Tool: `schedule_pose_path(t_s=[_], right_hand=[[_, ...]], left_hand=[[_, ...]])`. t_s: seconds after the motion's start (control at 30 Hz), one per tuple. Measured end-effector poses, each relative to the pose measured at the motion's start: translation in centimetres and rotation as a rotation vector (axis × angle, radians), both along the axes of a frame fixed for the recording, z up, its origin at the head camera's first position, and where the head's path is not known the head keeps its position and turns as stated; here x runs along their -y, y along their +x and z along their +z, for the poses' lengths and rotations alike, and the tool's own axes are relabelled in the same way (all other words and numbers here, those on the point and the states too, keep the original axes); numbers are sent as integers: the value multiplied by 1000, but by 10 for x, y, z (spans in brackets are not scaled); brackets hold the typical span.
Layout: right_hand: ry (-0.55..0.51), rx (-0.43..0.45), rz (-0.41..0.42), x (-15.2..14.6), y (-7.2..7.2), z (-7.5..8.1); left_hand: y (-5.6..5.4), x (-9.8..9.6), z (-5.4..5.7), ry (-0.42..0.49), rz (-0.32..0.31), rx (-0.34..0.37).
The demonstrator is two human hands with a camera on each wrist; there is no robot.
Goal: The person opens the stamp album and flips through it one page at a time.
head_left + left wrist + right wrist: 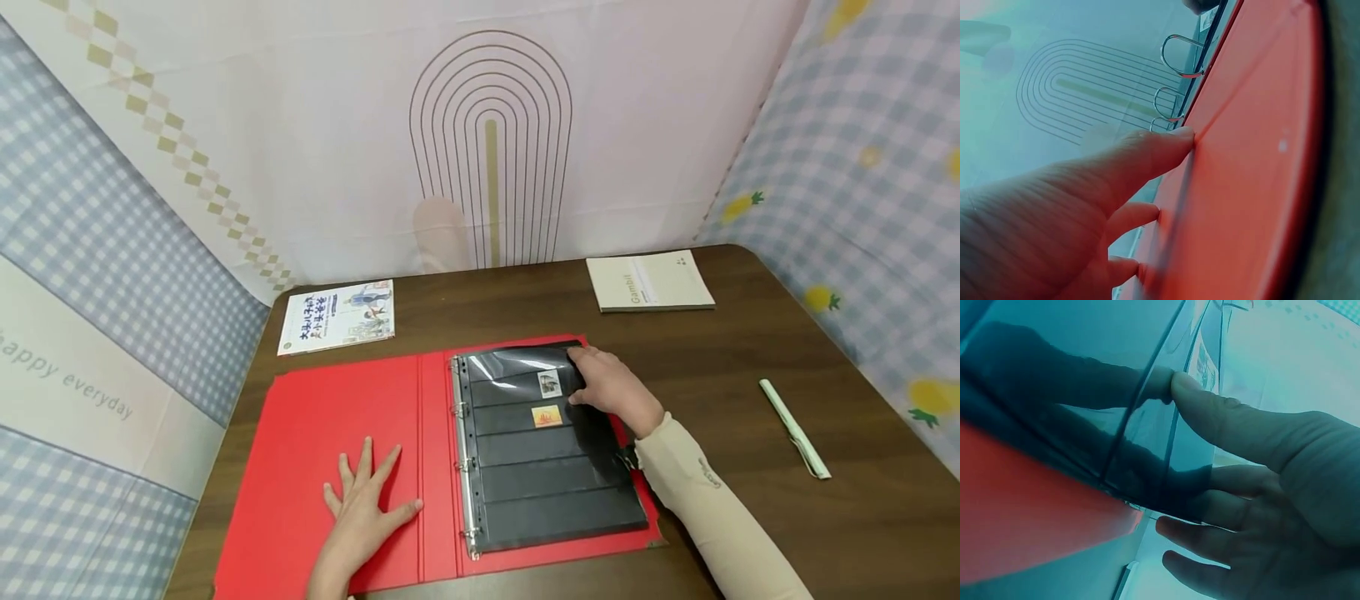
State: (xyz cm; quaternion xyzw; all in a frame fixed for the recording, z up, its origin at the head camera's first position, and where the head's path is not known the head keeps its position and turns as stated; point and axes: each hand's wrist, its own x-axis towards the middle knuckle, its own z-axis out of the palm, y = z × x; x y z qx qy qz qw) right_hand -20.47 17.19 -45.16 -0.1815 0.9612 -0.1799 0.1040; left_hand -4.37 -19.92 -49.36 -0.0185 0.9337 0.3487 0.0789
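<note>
A red ring binder (pixel 345 400) lies spread out on the table, with a black stamp page (pixel 555 483) on its metal rings (pixel 463 462). Two stamps sit in the page's upper strips: a grey-and-white one (pixel 550 383) and a yellow-orange one (pixel 547 416). My left hand (pixel 362 512) rests on the red inside cover with its fingers spread. At the upper outer corner of the page, my right hand (pixel 613 390) touches the sheet. In the right wrist view, the thumb (pixel 1200 403) lies against the glossy surface, and two other fingers meet it near its edge.
A white illustrated book (pixel 337 315) lies at the back left of the wooden table (pixel 487 304). Toward the back right is a cream notebook (pixel 649 282). A pale green pen (pixel 795 429) lies to the right. Patterned cloth hangs behind and at both sides.
</note>
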Motion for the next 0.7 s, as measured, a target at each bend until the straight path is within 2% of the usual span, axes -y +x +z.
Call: schedule_pose_path(t_s=[0.3,0.7], right_hand=[[-79,19,-25,-4,-2,7],[-242,61,26,-14,-3,4]], left_hand=[[1,-1,0,13,22,-6],[1,-2,1,12,29,-7]])
